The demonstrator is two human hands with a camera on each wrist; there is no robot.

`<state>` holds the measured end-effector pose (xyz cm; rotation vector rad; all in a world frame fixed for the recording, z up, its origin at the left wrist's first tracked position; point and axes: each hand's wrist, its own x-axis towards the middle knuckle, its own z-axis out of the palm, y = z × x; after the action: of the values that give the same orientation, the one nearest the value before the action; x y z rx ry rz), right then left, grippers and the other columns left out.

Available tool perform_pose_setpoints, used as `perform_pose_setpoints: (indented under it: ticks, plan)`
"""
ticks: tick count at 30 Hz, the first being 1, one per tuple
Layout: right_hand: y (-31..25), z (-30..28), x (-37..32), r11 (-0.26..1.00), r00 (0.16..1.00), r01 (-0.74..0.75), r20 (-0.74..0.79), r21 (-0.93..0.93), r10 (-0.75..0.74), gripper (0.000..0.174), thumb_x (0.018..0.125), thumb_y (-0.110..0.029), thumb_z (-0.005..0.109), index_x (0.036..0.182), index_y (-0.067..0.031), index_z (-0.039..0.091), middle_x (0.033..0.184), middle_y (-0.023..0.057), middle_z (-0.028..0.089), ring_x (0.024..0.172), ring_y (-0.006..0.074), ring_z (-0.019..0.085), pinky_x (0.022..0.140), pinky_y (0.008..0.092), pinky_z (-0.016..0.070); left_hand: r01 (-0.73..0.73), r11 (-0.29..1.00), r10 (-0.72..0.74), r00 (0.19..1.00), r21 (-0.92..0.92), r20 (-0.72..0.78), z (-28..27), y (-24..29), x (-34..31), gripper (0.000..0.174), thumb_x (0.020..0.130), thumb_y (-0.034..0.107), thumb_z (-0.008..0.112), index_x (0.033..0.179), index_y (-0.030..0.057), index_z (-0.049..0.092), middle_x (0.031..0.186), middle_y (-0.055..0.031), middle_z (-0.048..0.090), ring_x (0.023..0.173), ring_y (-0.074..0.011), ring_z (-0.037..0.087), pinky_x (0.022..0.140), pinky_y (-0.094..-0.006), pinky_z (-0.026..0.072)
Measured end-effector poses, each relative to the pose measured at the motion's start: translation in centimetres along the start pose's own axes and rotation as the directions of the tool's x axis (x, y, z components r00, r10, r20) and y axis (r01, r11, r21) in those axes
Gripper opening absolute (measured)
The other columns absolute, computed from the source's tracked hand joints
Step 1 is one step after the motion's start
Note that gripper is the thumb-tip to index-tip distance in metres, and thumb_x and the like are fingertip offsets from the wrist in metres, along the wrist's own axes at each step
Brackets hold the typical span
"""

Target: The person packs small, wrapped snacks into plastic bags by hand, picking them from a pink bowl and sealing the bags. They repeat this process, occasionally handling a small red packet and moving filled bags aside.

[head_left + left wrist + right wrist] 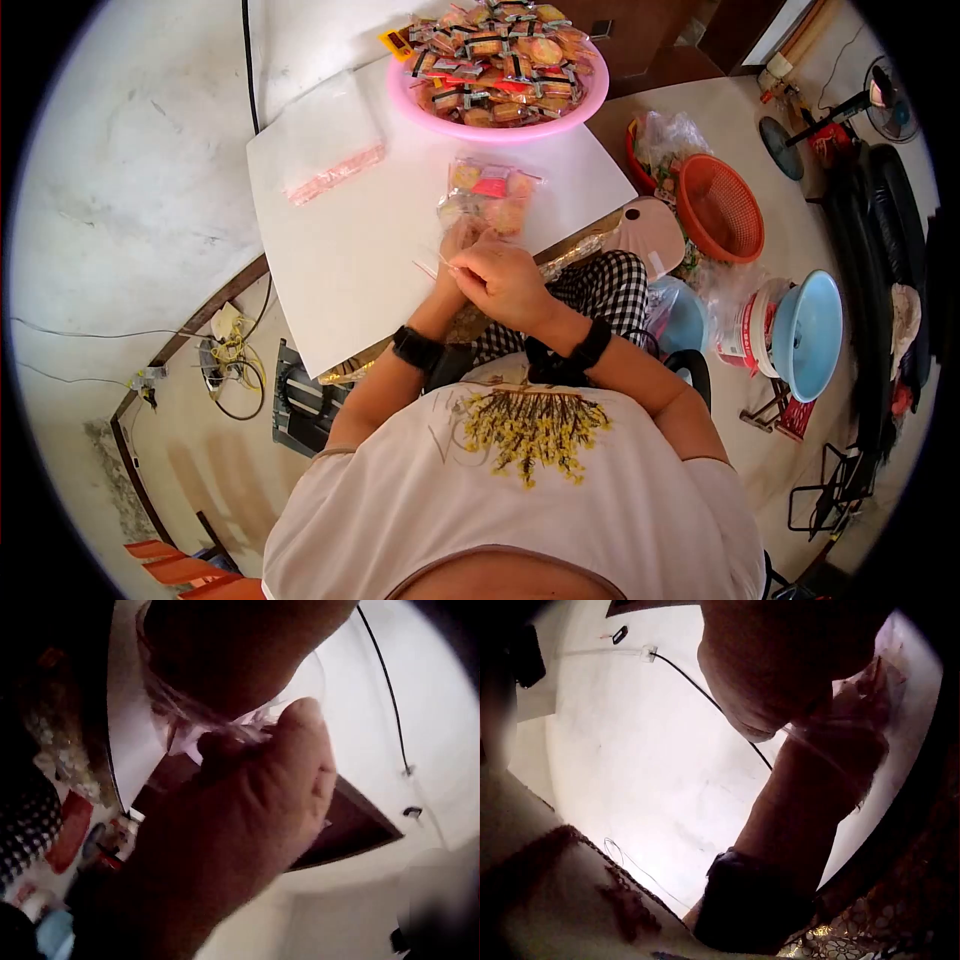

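A clear plastic bag (465, 208) with several wrapped round biscuits (505, 215) and a pink packet (490, 187) lies on the white tabletop near its front edge. My left hand (462, 238) is at the bag's near end, with clear film round it in both wrist views; its fingers are mostly hidden. Crossing over the left wrist, my right hand (505, 280) pinches the edge of the film between thumb and curled fingers. In the left wrist view, the right hand (262, 791) shows below the dark left hand (225, 660).
A pink basin (400, 105) heaped with wrapped biscuits stands at the table's back. A stack of clear bags (320, 140) with a pink band lies at the left of the white tabletop (350, 270). On the floor at right are an orange basket (735, 215) and a blue basin (815, 340).
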<state>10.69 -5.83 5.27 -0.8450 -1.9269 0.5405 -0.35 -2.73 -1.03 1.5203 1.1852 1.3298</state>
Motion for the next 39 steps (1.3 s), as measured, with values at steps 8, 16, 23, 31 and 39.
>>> perform_pose_setpoints:
  ticks: [8, 16, 23, 31, 39]
  plan:
    - [0.0, -0.6, -0.4, 0.999, 0.997, -0.03, 0.075, -0.017, 0.031, 0.007, 0.08, -0.01, 0.066, 0.083, -0.0051, 0.061, 0.073, 0.0116, 0.06, 0.067, 0.0304, 0.06, 0.057, 0.0383, 0.0457, -0.095, 0.617, -0.102, 0.975, 0.781, 0.199, 0.3, 1.2, 2.2, 0.02, 0.09, 0.028, 0.053, 0.098, 0.0108, 0.06, 0.082, -0.0108, 0.065, 0.072, -0.0336, 0.06, 0.06, -0.0413, 0.047]
    - [-0.2, -3.5, 0.5, 0.979, 0.969, -0.205, 0.148, 0.022, 0.199, 0.011, 0.08, -0.007, 0.067, 0.09, -0.004, 0.063, 0.072, 0.0086, 0.055, 0.06, 0.0195, 0.054, 0.056, 0.0297, 0.044, -0.446, 0.724, 0.256, 0.882, 0.526, 0.397, -3.7, 2.1, -1.0, 0.017, 0.078, 0.016, 0.063, 0.093, 0.0084, 0.064, 0.079, -0.0106, 0.064, 0.07, -0.0314, 0.062, 0.057, -0.0413, 0.0491]
    - [-0.3, -4.6, -0.6, 0.968, 0.947, -0.25, 0.205, -0.012, 0.247, 0.033, 0.072, -0.01, 0.074, 0.101, -0.0047, 0.057, 0.078, 0.0063, 0.054, 0.065, 0.0228, 0.056, 0.059, 0.0337, 0.0466, -0.323, 0.657, 0.125, 0.938, 0.682, 0.324, -10.2, 7.5, -4.3, 0.021, 0.069, 0.006, 0.069, 0.09, 0.0071, 0.066, 0.095, -0.012, 0.061, 0.084, -0.0292, 0.06, 0.069, -0.0393, 0.0484]
    - [-0.8, -4.9, -2.1, 0.918, 0.91, 0.322, 0.341, -0.231, -0.234, 0.026, 0.072, -0.012, 0.069, 0.094, -0.0059, 0.055, 0.102, 0.0116, 0.055, 0.087, 0.0287, 0.059, 0.069, 0.0373, 0.0505, -0.62, 0.365, 0.238, 0.783, 0.695, 0.574, -12.5, 6.4, -3.2, 0.028, 0.073, 0.013, 0.065, 0.1, 0.0129, 0.07, 0.126, -0.0115, 0.052, 0.114, -0.0265, 0.051, 0.086, -0.0373, 0.0421]
    - [-0.2, -6.8, -0.9, 0.786, 0.813, 0.498, 0.512, -0.366, -0.277, 0.012, 0.071, -0.011, 0.061, 0.081, -0.0068, 0.057, 0.103, 0.0092, 0.058, 0.092, 0.0269, 0.059, 0.07, 0.0364, 0.0504, -0.673, 0.272, 0.229, 0.74, 0.688, 0.633, -12.7, 5.1, -1.2, 0.015, 0.076, 0.014, 0.062, 0.089, 0.0094, 0.068, 0.114, -0.0074, 0.058, 0.11, -0.0229, 0.052, 0.084, -0.0354, 0.0428]
